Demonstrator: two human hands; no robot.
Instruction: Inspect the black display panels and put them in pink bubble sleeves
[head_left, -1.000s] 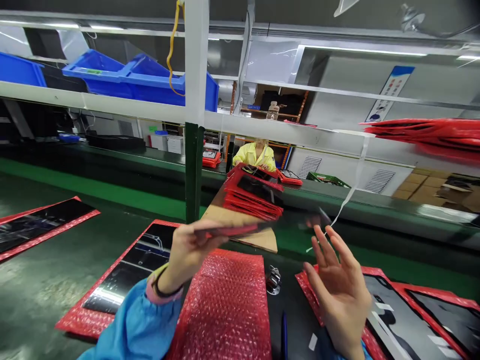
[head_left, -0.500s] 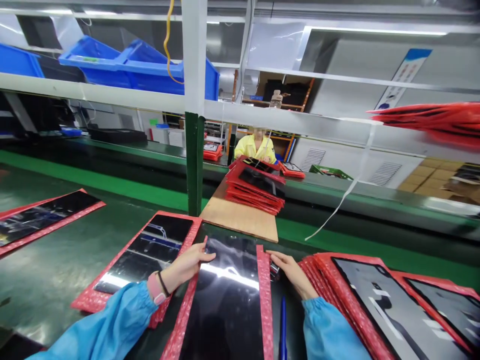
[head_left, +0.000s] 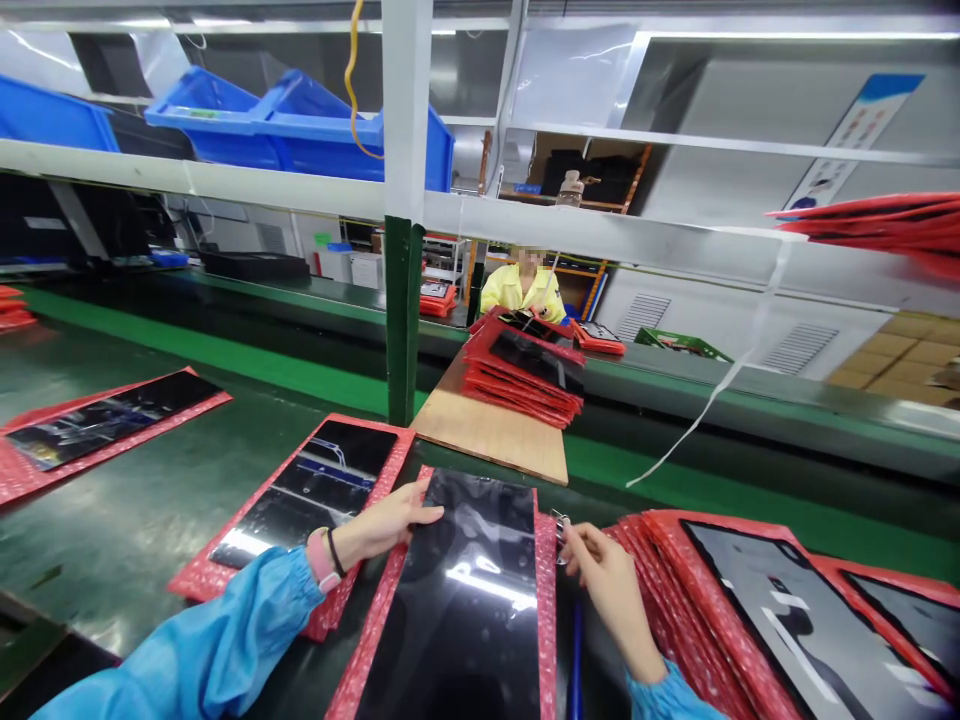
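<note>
A glossy black screen panel (head_left: 472,570) lies in front of me on a red bubble-wrap sleeve (head_left: 547,600). My left hand (head_left: 394,520) grips its upper left corner, thumb on top and fingers at the edge. Just past the right edge, my right hand (head_left: 600,565) pinches a small shiny metal piece (head_left: 560,535); its kind is not clear. Below that hand a blue pen-like stick (head_left: 576,660) lies on the bench. Another black panel (head_left: 315,490) on red wrap sits to the left, partly behind my left forearm.
Stacked red-sleeved panels (head_left: 757,580) stand close on the right. Ahead, a pile of red sleeves (head_left: 517,375) rests on a wooden board (head_left: 487,435). A green post (head_left: 403,320) rises beyond the panel. One more panel (head_left: 112,415) lies far left. A person in yellow (head_left: 521,288) sits opposite.
My right hand has left the sleeve's upper right edge and now has the small metal piece between its fingertips. The left hand keeps its corner. The whole view has shifted slightly.
</note>
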